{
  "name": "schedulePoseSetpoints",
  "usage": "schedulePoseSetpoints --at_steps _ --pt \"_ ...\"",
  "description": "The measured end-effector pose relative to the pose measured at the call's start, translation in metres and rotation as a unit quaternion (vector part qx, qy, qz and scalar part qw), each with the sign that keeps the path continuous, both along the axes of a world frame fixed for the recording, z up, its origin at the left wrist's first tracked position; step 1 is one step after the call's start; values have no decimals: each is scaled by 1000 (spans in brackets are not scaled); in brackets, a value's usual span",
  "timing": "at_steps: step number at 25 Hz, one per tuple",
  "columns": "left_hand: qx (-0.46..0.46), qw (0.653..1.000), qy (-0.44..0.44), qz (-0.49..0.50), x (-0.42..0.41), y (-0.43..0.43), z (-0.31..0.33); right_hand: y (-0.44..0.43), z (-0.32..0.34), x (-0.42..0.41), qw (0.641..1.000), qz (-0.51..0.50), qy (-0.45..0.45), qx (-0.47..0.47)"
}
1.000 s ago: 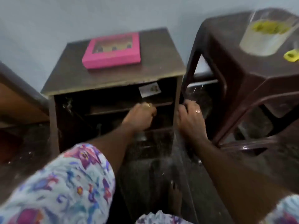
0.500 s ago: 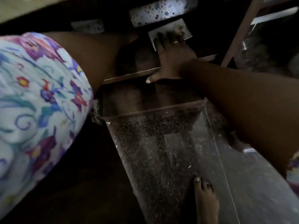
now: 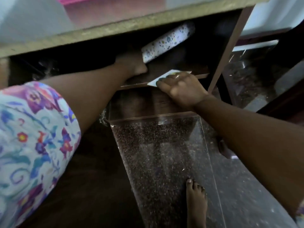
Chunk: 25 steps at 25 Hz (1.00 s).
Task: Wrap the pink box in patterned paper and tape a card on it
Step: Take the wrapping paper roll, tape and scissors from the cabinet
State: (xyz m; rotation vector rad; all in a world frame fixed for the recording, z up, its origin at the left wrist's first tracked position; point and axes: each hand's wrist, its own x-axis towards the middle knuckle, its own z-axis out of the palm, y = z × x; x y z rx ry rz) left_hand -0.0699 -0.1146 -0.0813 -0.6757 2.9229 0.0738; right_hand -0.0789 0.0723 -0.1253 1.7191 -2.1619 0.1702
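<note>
Fetch stage: left hand point(image 3: 131, 67) grips patterned paper roll point(image 3: 167, 41); right hand point(image 3: 181, 87) pinches card point(image 3: 157, 81); pink box point(image 3: 102, 4) unwrapped, untaped.

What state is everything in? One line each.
Box: on the cabinet top, unwrapped.
Roll: tilted inside the cabinet, end held by left hand.
Card: at the shelf edge, held by right hand.
Door: open.
</note>
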Motion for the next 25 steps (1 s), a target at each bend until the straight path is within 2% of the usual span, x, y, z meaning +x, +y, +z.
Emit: schedulePoseSetpoints --at_steps 3,5,7,9,12,15,18,19,22,25 --pt "2 999 -43 34 24 45 30 30 27 26 999 34 19 -26" --pt "48 993 -92 57 40 71 51 52 50 41 998 37 19 -40" --pt "79 982 -166 30 59 94 79 79 81 59 999 25 18 -39" --pt "122 959 -257 10 79 116 111 105 117 75 999 -3 27 -28" --pt "216 908 -355 49 105 137 183 144 177 85 996 -27 69 -41" --pt "258 910 -324 16 107 152 259 176 240 77 979 -72 150 -121" --pt "298 926 -231 -14 75 177 318 194 291 54 946 -209 213 -123" --pt "330 924 -194 -14 61 187 330 192 301 44 939 -259 198 -105" --pt "338 931 -134 -21 -4 212 341 171 321 1 930 -357 78 -38" --pt "343 932 -113 -15 -74 221 325 155 334 -47 895 -434 95 -37"
